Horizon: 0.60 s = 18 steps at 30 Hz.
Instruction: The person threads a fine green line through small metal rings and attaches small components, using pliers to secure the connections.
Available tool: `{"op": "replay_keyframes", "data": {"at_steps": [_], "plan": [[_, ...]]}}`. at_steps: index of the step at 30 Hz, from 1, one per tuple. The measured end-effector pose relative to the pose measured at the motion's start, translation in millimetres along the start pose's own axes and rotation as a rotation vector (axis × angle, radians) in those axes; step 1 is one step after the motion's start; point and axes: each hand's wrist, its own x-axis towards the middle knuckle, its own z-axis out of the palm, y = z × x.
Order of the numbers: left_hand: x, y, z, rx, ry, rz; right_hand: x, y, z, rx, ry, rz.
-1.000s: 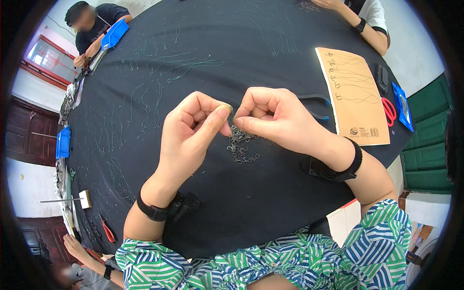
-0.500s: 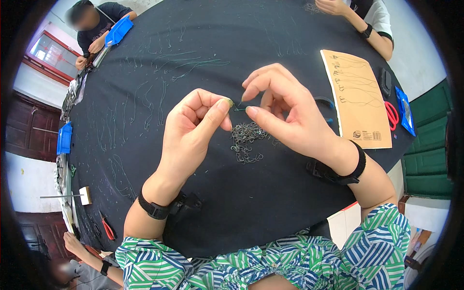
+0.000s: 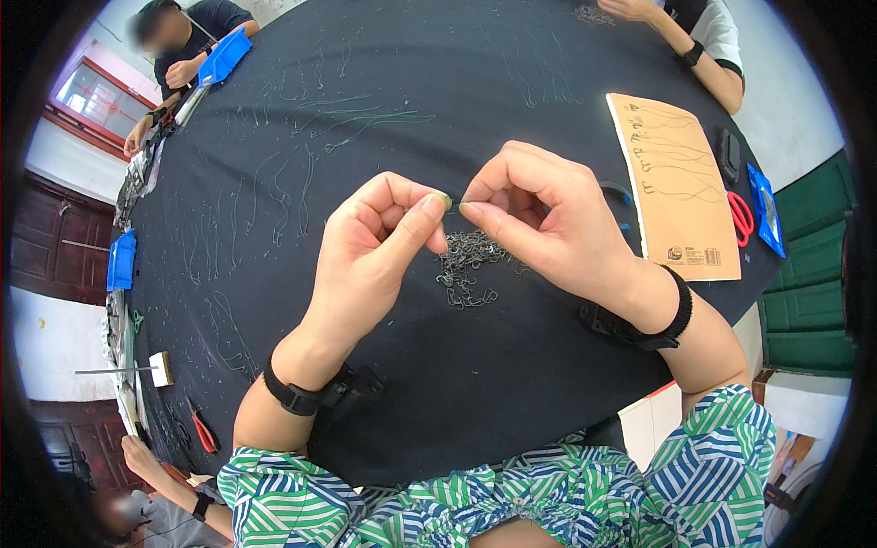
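Observation:
Over the middle of the dark cloth my left hand (image 3: 370, 242) is closed in a pinch, thumb against forefinger, with a green tint at the tips. Facing it, my right hand (image 3: 539, 205) pinches too, its fingertips almost meeting the left ones. A short bit of thin green line (image 3: 456, 205) shows between them; whether a hook is also hidden in the fingers I cannot make out. Just below and beyond the hands lies a pile of small dark metal hooks (image 3: 468, 265), partly covered by my right hand. Tied green lines (image 3: 306, 187) lie spread out to the left.
At right are a brown card (image 3: 685, 215) with hooks and lines, red-handled scissors (image 3: 741, 219), a blue packet (image 3: 767, 210) and a black case (image 3: 728, 155). Red-handled pliers (image 3: 203, 429) and blue trays (image 3: 121, 260) line the left edge. Other people sit around the table.
My right hand has come down and closed from open, parted fingers to a pinch. My left hand has shifted slightly right, so the fingertips are now nearly together.

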Motion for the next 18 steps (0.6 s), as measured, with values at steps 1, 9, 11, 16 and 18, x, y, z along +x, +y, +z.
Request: {"op": "replay_keyframes", "data": {"at_steps": [1,9,11,16,18], "plan": [[0,0,1,-0.001,0.008,0.008,0,-1,0,0.001,-0.009,0.012],[1,-1,-4,-0.131,0.052,-0.004,-4,4,2,-0.195,-0.206,-0.268],[1,-2,-2,-0.154,0.051,0.026,-4,-1,1,-0.158,-0.143,-0.237],[-2,-2,4,-0.089,0.042,0.076,-4,3,-2,0.408,-0.194,0.386],[-3,-4,7,-0.085,0.032,0.073,-4,2,1,0.582,-0.228,0.462]]}}
